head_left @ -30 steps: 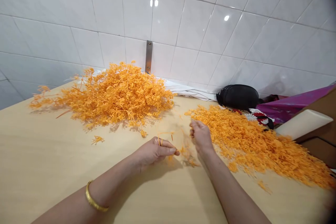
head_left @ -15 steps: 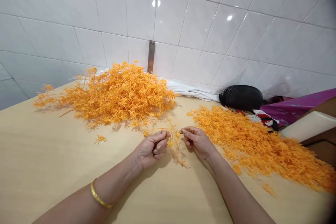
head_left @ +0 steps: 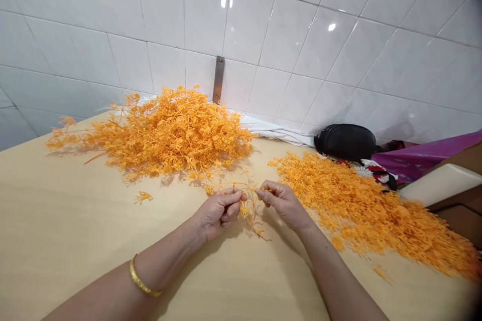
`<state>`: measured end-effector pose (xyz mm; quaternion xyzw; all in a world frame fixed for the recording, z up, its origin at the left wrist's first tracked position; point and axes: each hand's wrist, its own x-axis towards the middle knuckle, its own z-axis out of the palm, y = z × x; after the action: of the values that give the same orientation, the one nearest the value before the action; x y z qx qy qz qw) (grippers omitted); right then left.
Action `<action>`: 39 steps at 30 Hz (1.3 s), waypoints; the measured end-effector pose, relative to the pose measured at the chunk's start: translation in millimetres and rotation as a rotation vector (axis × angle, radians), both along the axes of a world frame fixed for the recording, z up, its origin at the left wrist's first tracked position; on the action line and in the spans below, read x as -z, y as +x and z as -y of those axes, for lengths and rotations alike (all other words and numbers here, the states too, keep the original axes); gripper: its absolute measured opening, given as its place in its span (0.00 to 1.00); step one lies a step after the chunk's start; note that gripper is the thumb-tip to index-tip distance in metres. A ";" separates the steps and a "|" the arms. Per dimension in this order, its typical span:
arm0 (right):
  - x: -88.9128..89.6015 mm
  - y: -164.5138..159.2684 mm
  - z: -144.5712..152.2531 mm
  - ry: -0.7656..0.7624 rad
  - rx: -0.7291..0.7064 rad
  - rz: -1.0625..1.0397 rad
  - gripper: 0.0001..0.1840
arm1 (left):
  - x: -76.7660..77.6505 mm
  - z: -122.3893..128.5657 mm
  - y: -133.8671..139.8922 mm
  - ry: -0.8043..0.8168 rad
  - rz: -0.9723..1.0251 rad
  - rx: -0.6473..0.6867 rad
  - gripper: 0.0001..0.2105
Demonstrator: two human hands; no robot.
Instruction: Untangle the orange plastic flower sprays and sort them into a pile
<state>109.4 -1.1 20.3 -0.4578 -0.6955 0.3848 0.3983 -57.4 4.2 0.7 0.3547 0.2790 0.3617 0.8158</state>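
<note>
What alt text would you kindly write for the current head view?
A left hand holds a thin orange sprig over a pale table, the right hand pinched close beside it. A tall orange heap lies behind to the left, a flatter orange heap to the right, with a black pouch and tiled wall beyond.

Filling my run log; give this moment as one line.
left hand: pinching orange sprig | right hand: pinched at sprig, hold unclear | left heap, right heap: orange, on table

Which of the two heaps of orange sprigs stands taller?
The bushy heap of orange sprigs on the left, beyond the bare left hand, stands taller; the heap of orange sprigs on the right lies flatter.
</note>
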 end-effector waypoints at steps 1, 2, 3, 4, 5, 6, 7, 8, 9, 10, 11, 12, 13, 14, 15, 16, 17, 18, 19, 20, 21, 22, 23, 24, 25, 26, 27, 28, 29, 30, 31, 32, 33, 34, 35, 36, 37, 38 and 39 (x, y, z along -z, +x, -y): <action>-0.2 3.5 -1.1 0.016 0.013 -0.003 0.16 | 0.1 0.6 0.6 0.030 -0.015 0.006 0.05; 0.1 6.0 -2.2 0.033 0.034 -0.004 0.17 | 0.3 1.2 1.3 0.058 -0.023 0.013 0.06; 0.7 6.9 -3.3 0.050 0.060 -0.004 0.17 | 0.6 1.7 2.1 0.080 -0.026 0.019 0.07; 1.8 6.3 -4.3 0.070 0.094 -0.007 0.17 | 0.7 2.0 3.0 0.093 -0.023 0.019 0.07; 3.3 4.3 -5.4 0.087 0.135 -0.014 0.17 | 0.7 2.1 3.9 0.097 -0.019 0.015 0.07; 4.9 1.4 -6.5 0.102 0.180 -0.026 0.18 | 0.6 2.1 4.9 0.096 -0.014 0.009 0.06; 6.5 -2.0 -7.4 0.111 0.230 -0.040 0.18 | 0.3 1.9 6.0 0.092 -0.009 0.002 0.06; 7.9 -5.3 -8.3 0.116 0.284 -0.054 0.18 | 0.0 1.6 7.2 0.089 -0.006 -0.006 0.05; 8.9 -8.3 -8.9 0.118 0.337 -0.064 0.18 | -0.4 1.3 8.5 0.086 -0.007 -0.015 0.05; 9.5 -10.8 -9.2 0.121 0.391 -0.068 0.18 | -0.7 0.9 9.9 0.087 -0.009 -0.022 0.05; 9.7 -12.9 -9.2 0.125 0.442 -0.067 0.19 | -0.9 0.5 11.3 0.091 -0.011 -0.025 0.05; 9.7 -14.9 -8.8 0.131 0.491 -0.063 0.19 | -0.8 0.0 12.7 0.098 -0.010 -0.024 0.05; 9.6 -16.9 -8.1 0.137 0.535 -0.056 0.19 | -0.5 -0.5 13.9 0.105 -0.008 -0.021 0.05; 9.7 -19.4 -7.1 0.143 0.572 -0.049 0.19 | 0.1 -0.9 15.0 0.111 -0.004 -0.018 0.05; 10.1 -22.3 -6.1 0.147 0.609 -0.048 0.19 | 1.0 -1.2 15.8 0.117 0.005 -0.013 0.05; 10.9 -25.5 -5.3 0.150 0.642 -0.051 0.19 | 2.1 -1.3 16.2 0.122 0.015 -0.007 0.05; 12.0 -28.6 -4.9 0.154 0.671 -0.055 0.20 | 3.3 -1.2 16.2 0.127 0.023 -0.001 0.05; 13.1 -30.7 -5.0 0.157 0.692 -0.061 0.20 | 4.5 -0.7 15.7 0.132 0.031 0.006 0.05; 13.7 -31.0 -5.6 0.160 0.711 -0.073 0.19 | 5.6 0.1 14.6 0.138 0.037 0.014 0.06; 13.3 -28.7 -6.5 0.154 0.749 -0.106 0.19 | 6.4 1.2 13.1 0.148 0.037 0.024 0.06; 11.4 -23.3 -7.2 0.137 0.807 -0.154 0.18 | 7.0 2.5 11.3 0.162 0.027 0.036 0.06; 7.7 -14.9 -7.3 0.112 0.880 -0.213 0.17 | 7.3 3.9 9.4 0.182 0.009 0.048 0.06; 2.0 -4.1 -6.3 0.082 0.967 -0.283 0.17 | 7.2 5.3 7.6 0.204 -0.014 0.056 0.07; -5.3 7.8 -3.7 0.057 1.039 -0.333 0.16 | 6.9 6.5 6.1 0.223 -0.038 0.061 0.07; -13.6 19.1 0.8 0.051 1.075 -0.357 0.15 | 6.3 7.6 5.2 0.234 -0.059 0.063 0.08; -21.8 28.2 7.2 0.052 1.091 -0.371 0.14 | 5.6 8.6 4.8 0.239 -0.076 0.060 0.08; -28.9 33.7 15.3 0.070 1.078 -0.371 0.12 | 4.9 9.5 4.9 0.238 -0.088 0.053 0.08; -33.8 34.5 24.7 0.091 1.041 -0.372 0.10 | 4.2 10.4 5.4 0.234 -0.094 0.043 0.08; -35.6 30.5 34.6 0.102 0.990 -0.375 0.10 | 3.6 11.3 5.9 0.230 -0.092 0.033 0.08; -34.2 22.1 44.0 0.109 0.903 -0.375 0.14 | 3.4 12.2 6.3 0.228 -0.085 0.020 0.08; -29.7 10.6 52.0 0.079 0.811 -0.383 0.15 | 3.6 12.8 6.4 0.224 -0.069 0.007 0.09; -22.8 -2.7 57.9 0.005 0.737 -0.409 0.14 | 4.2 13.0 6.3 0.218 -0.048 -0.003 0.09; -14.4 -16.0 61.6 -0.069 0.670 -0.433 0.13 | 5.3 12.7 5.8 0.211 -0.026 -0.009 0.09; -5.7 -28.1 63.6 -0.143 0.614 -0.448 0.12 | 6.7 12.0 5.2 0.206 -0.003 -0.006 0.09; 2.3 -38.0 64.2 -0.203 0.565 -0.443 0.13 | 8.2 10.9 4.5 0.202 0.017 -0.004 0.09; 8.9 -45.4 64.2 -0.253 0.529 -0.413 0.15 | 9.6 9.8 3.8 0.193 0.034 0.003 0.09; 13.8 -50.4 63.9 -0.272 0.499 -0.381 0.16 | 10.7 8.8 3.2 0.184 0.048 0.012 0.09; 16.9 -53.2 63.6 -0.281 0.474 -0.354 0.18 | 11.2 8.1 2.8 0.174 0.055 0.022 0.09; 18.5 -54.3 63.2 -0.280 0.449 -0.339 0.19 | 11.2 7.8 2.6 0.164 0.055 0.033 0.09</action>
<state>55.1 -64.3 1.7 -0.5797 -0.4409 0.4503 0.5166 -54.8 -3.7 -10.5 0.4147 0.2202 0.3796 0.7971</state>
